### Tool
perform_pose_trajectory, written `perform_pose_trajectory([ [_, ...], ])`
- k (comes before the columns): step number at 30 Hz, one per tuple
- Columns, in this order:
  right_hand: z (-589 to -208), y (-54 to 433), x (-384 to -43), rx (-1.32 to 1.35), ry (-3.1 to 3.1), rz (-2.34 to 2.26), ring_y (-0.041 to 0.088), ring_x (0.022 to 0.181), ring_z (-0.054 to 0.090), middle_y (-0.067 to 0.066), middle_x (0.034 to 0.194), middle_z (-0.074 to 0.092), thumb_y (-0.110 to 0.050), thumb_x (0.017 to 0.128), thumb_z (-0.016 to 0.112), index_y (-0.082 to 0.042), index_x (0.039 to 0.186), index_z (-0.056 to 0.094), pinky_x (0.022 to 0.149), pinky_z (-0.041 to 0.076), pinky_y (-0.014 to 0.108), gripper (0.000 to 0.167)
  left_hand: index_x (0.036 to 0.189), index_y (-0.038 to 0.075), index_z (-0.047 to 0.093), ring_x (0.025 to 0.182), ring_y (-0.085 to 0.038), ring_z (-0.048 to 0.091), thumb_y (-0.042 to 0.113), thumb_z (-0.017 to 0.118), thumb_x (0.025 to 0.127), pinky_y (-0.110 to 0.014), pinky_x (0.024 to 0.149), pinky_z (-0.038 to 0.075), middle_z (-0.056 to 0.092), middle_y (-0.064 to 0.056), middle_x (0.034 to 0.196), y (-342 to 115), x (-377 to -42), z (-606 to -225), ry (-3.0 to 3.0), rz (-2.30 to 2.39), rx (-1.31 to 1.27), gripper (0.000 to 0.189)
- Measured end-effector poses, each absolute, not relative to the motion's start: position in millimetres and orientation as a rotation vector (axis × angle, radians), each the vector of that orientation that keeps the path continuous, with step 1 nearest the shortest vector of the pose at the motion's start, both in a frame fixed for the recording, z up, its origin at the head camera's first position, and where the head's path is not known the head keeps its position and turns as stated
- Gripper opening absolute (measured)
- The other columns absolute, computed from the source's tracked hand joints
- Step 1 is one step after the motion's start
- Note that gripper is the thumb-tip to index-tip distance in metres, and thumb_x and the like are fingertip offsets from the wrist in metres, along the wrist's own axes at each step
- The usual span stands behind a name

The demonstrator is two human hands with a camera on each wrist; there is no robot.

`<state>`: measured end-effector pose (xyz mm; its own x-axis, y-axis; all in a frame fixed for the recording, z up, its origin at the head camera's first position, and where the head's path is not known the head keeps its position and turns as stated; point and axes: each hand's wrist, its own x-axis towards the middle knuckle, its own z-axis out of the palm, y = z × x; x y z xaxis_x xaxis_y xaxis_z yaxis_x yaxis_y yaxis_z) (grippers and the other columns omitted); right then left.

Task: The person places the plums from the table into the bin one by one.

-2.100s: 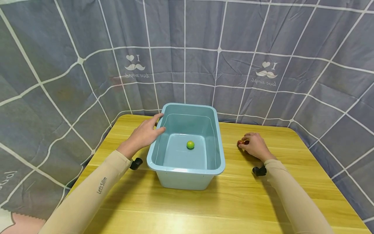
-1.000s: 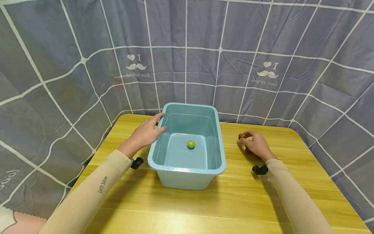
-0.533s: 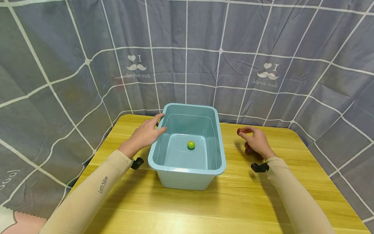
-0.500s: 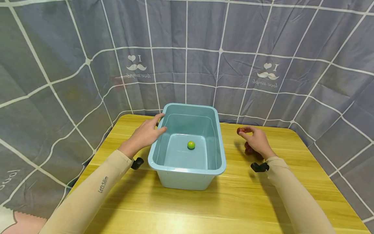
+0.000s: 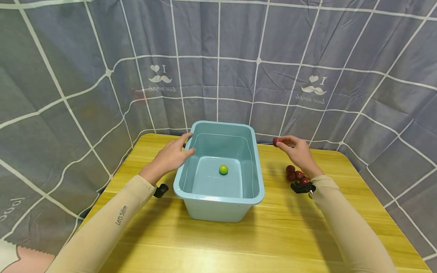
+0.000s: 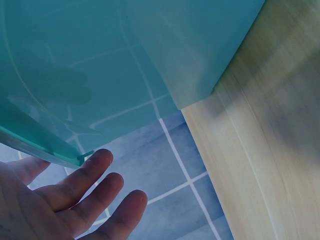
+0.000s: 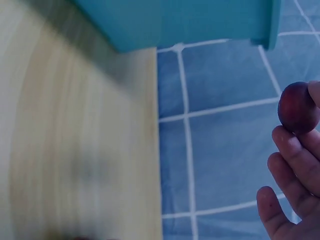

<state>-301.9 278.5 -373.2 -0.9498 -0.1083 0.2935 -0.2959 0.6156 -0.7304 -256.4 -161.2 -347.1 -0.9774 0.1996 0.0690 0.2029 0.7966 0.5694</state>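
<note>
My right hand (image 5: 300, 153) pinches a small dark red plum (image 5: 276, 141) between thumb and fingertips, raised above the back right of the table. The right wrist view shows this plum (image 7: 298, 107) at the fingertips, with the other fingers spread. Several more plums (image 5: 291, 176) lie together on the table below that hand, near the wrist camera. My left hand (image 5: 168, 155) rests at the left rim of a light blue plastic basin (image 5: 218, 208), thumb and index finger over the rim. Its other fingers (image 6: 95, 200) extend outside the wall. One small green lime-like fruit (image 5: 223, 169) sits on the basin's floor.
The basin stands mid-table on a yellow wood-grain table (image 5: 211, 246). A grey curtain with white grid lines (image 5: 235, 76) hangs close behind the table and along both sides.
My right hand has lifted one plum off the group and carried it up and slightly left, uncovering the other plums. The left hand and the basin stay in place.
</note>
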Motion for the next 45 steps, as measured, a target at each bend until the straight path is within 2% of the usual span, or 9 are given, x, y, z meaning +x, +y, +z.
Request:
perform_pose_trajectory([
  [5,-353,265,-300,0.35,-2.604,1.318,0.026,0.114,0.058,0.014,0.124,0.066,-0.046,0.098,0.062,-0.008,0.127,0.067,0.095,0.044,0.042,0.048,0.16,0.03,0.025,0.131,-0.037,0.051,0.049,0.049,0.099,-0.064,0.098,0.044,0.048,-0.01,0.152,-162,-257,-348,-2.966,-0.934,-0.345,0.068],
  [13,-324,246,-300,0.411,-2.582,1.368,0.023,0.112,0.058,0.011,0.123,0.066,-0.045,0.097,0.064,-0.01,0.125,0.068,0.097,0.042,0.042,0.045,0.16,0.029,0.026,0.13,-0.037,0.051,0.049,0.049,0.099,-0.063,0.098,0.044,0.048,-0.011,0.151,-162,-256,-350,-2.957,-0.939,-0.354,0.067],
  [26,-297,220,-297,0.545,-2.567,1.396,0.017,0.108,0.063,0.007,0.119,0.069,-0.043,0.096,0.066,-0.012,0.122,0.069,0.091,0.047,0.032,0.04,0.16,0.03,0.025,0.13,-0.037,0.051,0.05,0.048,0.099,-0.062,0.097,0.044,0.049,-0.011,0.15,-161,-254,-350,-2.962,-0.939,-0.348,0.068],
  [34,-281,206,-299,0.638,-2.607,1.341,0.019,0.104,0.063,0.005,0.115,0.071,-0.046,0.096,0.066,-0.015,0.121,0.07,0.09,0.047,0.037,0.04,0.16,0.031,0.025,0.13,-0.036,0.052,0.051,0.047,0.099,-0.063,0.097,0.044,0.049,-0.011,0.15,-162,-254,-350,-2.956,-0.947,-0.345,0.068],
  [45,-264,185,-302,0.734,-2.682,1.229,0.02,0.093,0.065,0.002,0.118,0.07,-0.045,0.096,0.066,-0.018,0.121,0.071,0.082,0.05,0.036,0.037,0.16,0.032,0.024,0.13,-0.037,0.05,0.051,0.047,0.099,-0.063,0.097,0.044,0.049,-0.011,0.15,-161,-255,-349,-2.966,-0.931,-0.335,0.068],
])
